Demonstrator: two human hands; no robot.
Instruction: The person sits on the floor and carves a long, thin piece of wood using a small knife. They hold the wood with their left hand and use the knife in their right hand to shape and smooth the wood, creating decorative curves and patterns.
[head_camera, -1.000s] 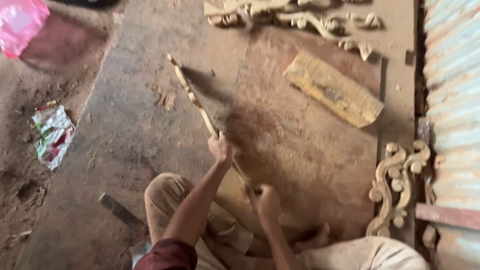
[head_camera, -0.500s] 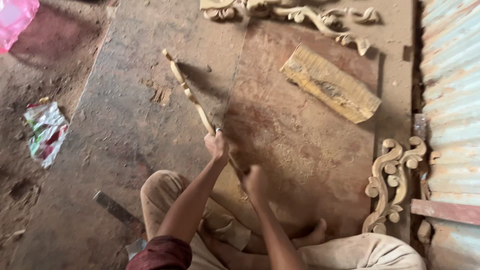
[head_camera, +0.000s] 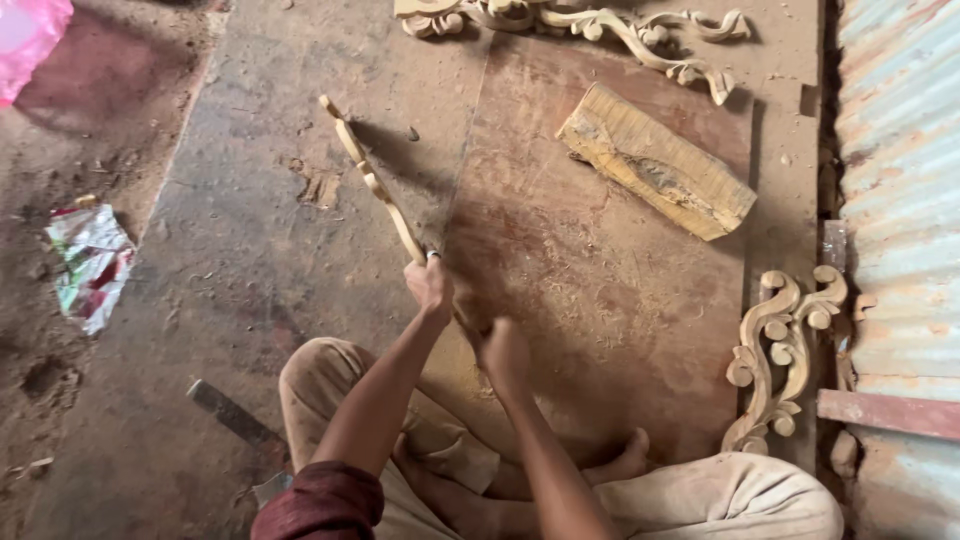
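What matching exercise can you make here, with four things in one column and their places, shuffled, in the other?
Things:
1. carved wooden strip
2. rough wood block
3. scroll carving
4. crumpled wrapper

Places:
A. on the dirt at the far left
B. beside the corrugated metal sheet on the right
C. held in the left hand, slanting away from the person
D. lying on the board, upper right of the hands

Pairs: 1-C, 2-D, 3-B, 4-A
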